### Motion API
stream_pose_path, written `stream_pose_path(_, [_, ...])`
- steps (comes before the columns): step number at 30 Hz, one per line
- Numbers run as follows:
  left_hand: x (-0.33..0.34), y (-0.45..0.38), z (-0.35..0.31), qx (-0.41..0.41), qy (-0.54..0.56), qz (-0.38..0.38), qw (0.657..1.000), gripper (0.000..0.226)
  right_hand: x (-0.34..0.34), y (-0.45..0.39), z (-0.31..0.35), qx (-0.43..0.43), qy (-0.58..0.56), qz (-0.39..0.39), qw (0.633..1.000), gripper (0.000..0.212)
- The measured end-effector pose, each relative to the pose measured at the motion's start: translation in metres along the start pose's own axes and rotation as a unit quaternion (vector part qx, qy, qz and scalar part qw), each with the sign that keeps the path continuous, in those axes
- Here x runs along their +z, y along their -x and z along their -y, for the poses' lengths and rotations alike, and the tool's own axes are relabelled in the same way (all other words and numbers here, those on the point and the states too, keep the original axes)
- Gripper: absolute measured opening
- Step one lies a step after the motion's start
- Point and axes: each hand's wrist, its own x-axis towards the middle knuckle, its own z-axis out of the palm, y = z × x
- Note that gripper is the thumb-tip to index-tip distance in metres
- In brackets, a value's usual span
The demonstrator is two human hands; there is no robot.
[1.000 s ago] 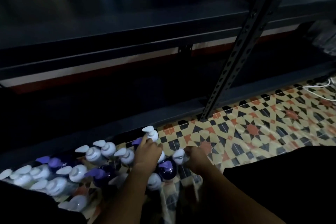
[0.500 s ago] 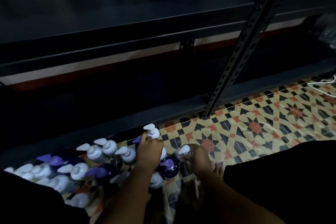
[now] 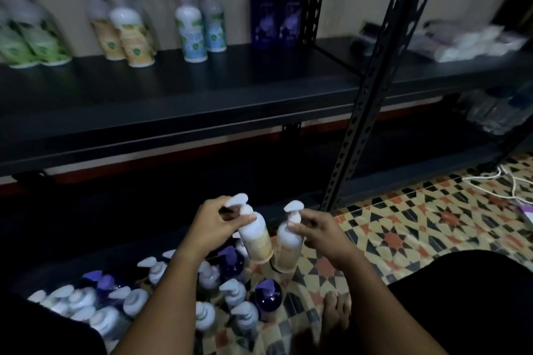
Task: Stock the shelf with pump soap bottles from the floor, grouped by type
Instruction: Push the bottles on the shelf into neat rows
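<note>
Two white pump bottles with cream labels are held up off the floor, side by side and close together, below the front edge of the dark shelf (image 3: 202, 101). The left hand (image 3: 213, 228) pinches the neck of the left bottle (image 3: 255, 235) just under its pump head, thumb and fingers curled round it; that bottle leans a little to the left at the top. The right hand (image 3: 320, 232) pinches the neck of the right bottle (image 3: 287, 245) the same way, fingertips pressed to the collar. Below the shelf and left of the hands, a crowd of bottles (image 3: 138, 301) stands on the patterned floor (image 3: 418, 228), most with white pumps, a few dark purple. On the shelf, along the wall, stand pairs by kind: green-labelled bottles (image 3: 31, 43) far left, cream-labelled bottles (image 3: 127, 34), blue-labelled bottles (image 3: 199, 29), then dark purple bottles (image 3: 274, 17) beside the upright post (image 3: 372, 86). Right of the post lie pale packets (image 3: 467, 43), blurred. A white cable (image 3: 510, 184) trails on the floor at far right.
</note>
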Motion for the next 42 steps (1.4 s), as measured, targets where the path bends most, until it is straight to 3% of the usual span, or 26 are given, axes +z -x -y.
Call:
stream_pose_path(3, [-0.002,0.007,-0.023,-0.004,0.095,-0.042,0.995,0.011,0.004,0.007,0.029,-0.014,-0.092,-0.046,0.995,0.031])
stream_pose_path(5, [-0.004,0.012,-0.032,-0.028,0.130,-0.039,0.990,0.024,0.010,0.010,0.045,-0.003,-0.143,-0.074,0.987,0.046])
stream_pose_path(8, [-0.003,0.027,-0.046,-0.054,0.169,-0.043,0.983,0.027,0.024,0.016,0.061,0.029,-0.199,-0.102,0.974,0.036])
stream_pose_path(14, [0.022,0.062,-0.052,-0.039,0.088,-0.153,0.984,0.041,0.059,0.032,0.050,0.022,-0.092,-0.170,0.981,0.050])
stream_pose_path(17, [0.022,0.073,-0.052,-0.055,0.057,-0.119,0.990,0.041,0.068,0.042,0.047,0.013,-0.058,-0.155,0.986,0.054])
stream_pose_path(22, [0.010,0.074,-0.041,-0.108,0.058,-0.078,0.989,0.072,0.064,0.042,0.039,0.042,-0.096,-0.118,0.988,0.062])
stream_pose_path(27, [0.005,0.074,-0.045,-0.171,0.112,-0.109,0.973,0.066,0.055,0.046,0.045,0.056,-0.138,-0.085,0.985,0.058])
stream_pose_path(32, [0.004,0.076,-0.036,-0.133,0.153,-0.116,0.972,0.055,0.054,0.045,0.044,0.065,-0.196,-0.134,0.969,0.073])
stream_pose_path(38, [0.006,0.078,-0.035,-0.110,0.219,-0.027,0.969,0.041,0.051,0.048,0.042,0.046,-0.228,-0.105,0.967,0.029])
stream_pose_path(42, [0.013,0.079,-0.031,-0.115,0.204,-0.031,0.972,0.032,0.055,0.046,0.040,0.056,-0.217,-0.092,0.970,0.016])
